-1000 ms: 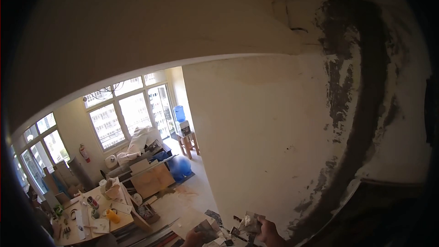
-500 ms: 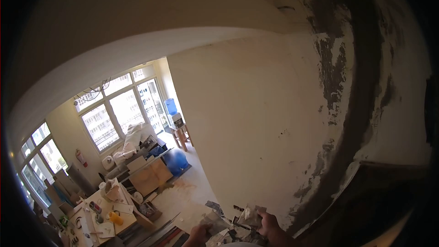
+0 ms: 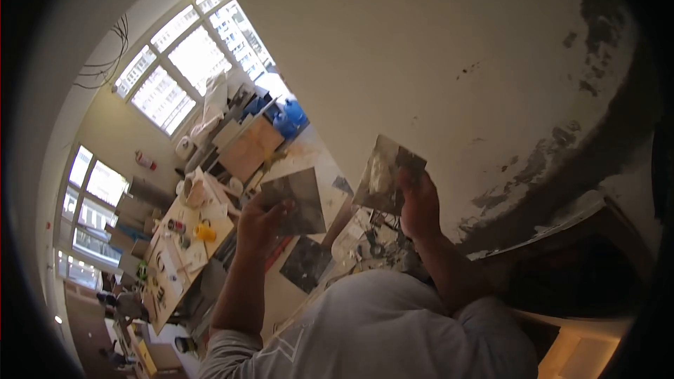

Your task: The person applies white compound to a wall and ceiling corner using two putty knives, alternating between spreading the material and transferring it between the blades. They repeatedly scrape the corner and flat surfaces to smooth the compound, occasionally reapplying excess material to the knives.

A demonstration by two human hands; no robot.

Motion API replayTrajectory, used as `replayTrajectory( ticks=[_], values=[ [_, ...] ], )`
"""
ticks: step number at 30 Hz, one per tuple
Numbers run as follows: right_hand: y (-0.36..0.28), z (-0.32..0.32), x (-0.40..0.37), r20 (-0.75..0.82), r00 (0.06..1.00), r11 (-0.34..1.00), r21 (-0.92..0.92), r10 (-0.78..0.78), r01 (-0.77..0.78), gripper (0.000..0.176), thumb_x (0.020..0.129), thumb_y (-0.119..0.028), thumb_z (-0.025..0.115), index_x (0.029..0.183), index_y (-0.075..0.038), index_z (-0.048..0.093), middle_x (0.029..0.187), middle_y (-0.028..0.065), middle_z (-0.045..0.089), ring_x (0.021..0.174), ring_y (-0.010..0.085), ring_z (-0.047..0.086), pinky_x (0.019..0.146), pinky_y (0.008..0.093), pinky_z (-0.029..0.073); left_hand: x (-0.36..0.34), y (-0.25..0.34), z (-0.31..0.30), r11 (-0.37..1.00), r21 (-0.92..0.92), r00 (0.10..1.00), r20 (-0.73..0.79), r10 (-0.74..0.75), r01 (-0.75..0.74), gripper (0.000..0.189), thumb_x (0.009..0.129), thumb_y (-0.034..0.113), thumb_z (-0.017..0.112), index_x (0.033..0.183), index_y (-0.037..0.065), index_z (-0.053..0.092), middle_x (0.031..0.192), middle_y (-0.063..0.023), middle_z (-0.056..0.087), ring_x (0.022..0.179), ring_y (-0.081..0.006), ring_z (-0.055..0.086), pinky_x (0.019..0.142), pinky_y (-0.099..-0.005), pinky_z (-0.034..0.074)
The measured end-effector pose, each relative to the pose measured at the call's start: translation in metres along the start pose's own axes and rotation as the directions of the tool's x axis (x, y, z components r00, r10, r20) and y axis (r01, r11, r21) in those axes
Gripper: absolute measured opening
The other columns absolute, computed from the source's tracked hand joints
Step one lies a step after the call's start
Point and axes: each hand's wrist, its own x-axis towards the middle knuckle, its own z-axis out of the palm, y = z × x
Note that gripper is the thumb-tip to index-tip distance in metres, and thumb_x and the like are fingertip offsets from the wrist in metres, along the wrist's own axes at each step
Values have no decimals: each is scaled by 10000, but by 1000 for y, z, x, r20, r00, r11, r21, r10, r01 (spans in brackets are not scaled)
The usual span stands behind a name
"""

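Observation:
My left hand (image 3: 260,219) is closed round the edge of a thin, grey, rectangular scraper plate (image 3: 302,200), with the thumb lying across its face. Opposite it, my right hand (image 3: 420,205) grips a second scraper plate (image 3: 373,168), which carries a whitish smear of putty (image 3: 381,174). A gap separates the two plates, both held in front of my chest. To the right rises a pale wall (image 3: 393,56) with a broad dark band of plaster (image 3: 590,161) and rough patches along it.
Below my hands lies a clutter of offcuts and debris (image 3: 375,242), beside a dark square panel (image 3: 306,264). On the left stands a worktable (image 3: 184,270) holding a yellow bottle (image 3: 205,232) and tools. Blue water jugs (image 3: 286,123) and stacked boards (image 3: 250,147) are farther back.
My view has tipped down and rolled, bringing my torso into sight. Both hands appear higher in the frame and farther apart, each still gripping a plate.

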Motion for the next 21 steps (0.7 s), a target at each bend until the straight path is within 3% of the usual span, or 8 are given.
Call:
replayTrajectory(
  ticks=[2, 5, 9, 12, 14, 16, 18, 21],
  values=[
    [3, 7, 14, 69, 997, 964, 265, -39, 19, 344, 1012, -274, 541, 1198, 15, 563, 1141, 72, 633, 1018, 143, 579, 909, 318, 446, 0, 20, 12, 979, 178, 993, 73, 92, -104, 212, 847, 99, 698, 1019, -19, 665, 913, -72, 706, 810, -136, 658, 749, -288, 528],
    [-4, 10, 28, 79, 996, 999, -14, -45, 46, 312, 1010, -249, 538, 1166, 18, 577, 970, 51, 655, 857, 94, 576, 768, 277, 469, 1, 46, 39, 951, 258, 984, 95, 152, -172, 201, 844, 105, 715, 998, -22, 686, 895, -72, 721, 787, -116, 663, 717, -264, 527],
    [-1, 12, 42, 196, 962, 979, -40, -191, 202, 319, 1002, -270, 536, 1135, 15, 591, 895, 55, 659, 777, 129, 592, 703, 307, 480, 15, 47, 59, 889, 370, 963, 111, 247, -270, 192, 846, 136, 721, 972, -8, 705, 875, -83, 736, 771, -103, 671, 683, -263, 527],
    [-3, 9, 48, 279, 939, 956, -151, -202, 251, 321, 985, -271, 550, 1118, 17, 604, 894, 113, 678, 791, 208, 642, 715, 338, 497, 27, 49, 71, 823, 503, 960, 52, 275, -263, 192, 843, 166, 715, 957, 12, 715, 837, -109, 731, 750, -163, 694, 693, -305, 534],
    [-13, 3, 55, 355, 903, 911, -234, -244, 339, 327, 973, -273, 561, 1115, 18, 611, 909, 156, 687, 812, 273, 670, 731, 363, 509, 30, 56, 72, 578, 769, 938, 80, 338, -274, 205, 833, 190, 712, 957, 28, 716, 844, -139, 712, 759, -265, 696, 713, -352, 536],
    [-1, 1, 67, 375, 863, 900, -140, -338, 413, 323, 965, -266, 566, 1113, 15, 621, 947, 192, 690, 855, 328, 682, 758, 384, 518, 35, 55, 73, 457, 796, 856, 142, 497, -397, 185, 822, 181, 703, 921, 24, 705, 846, -142, 693, 785, -326, 678, 726, -377, 533],
    [-14, 0, 72, 319, 895, 926, -109, -311, 361, 335, 967, -281, 565, 1122, 9, 625, 937, 186, 690, 834, 316, 681, 763, 384, 518, 45, 67, 80, 484, 754, 786, 70, 614, -445, 135, 813, 148, 699, 880, 31, 689, 855, -136, 687, 794, -312, 680, 719, -364, 532],
    [19, -6, 78, 356, 933, 992, -94, -49, 88, 355, 960, -314, 581, 1098, 9, 629, 927, 178, 694, 834, 305, 681, 759, 382, 517, 77, 110, 82, 280, 723, 394, -12, 919, -632, 72, 797, 6, 696, 865, 6, 671, 835, -151, 684, 781, -267, 691, 704, -329, 537]
  ],
)
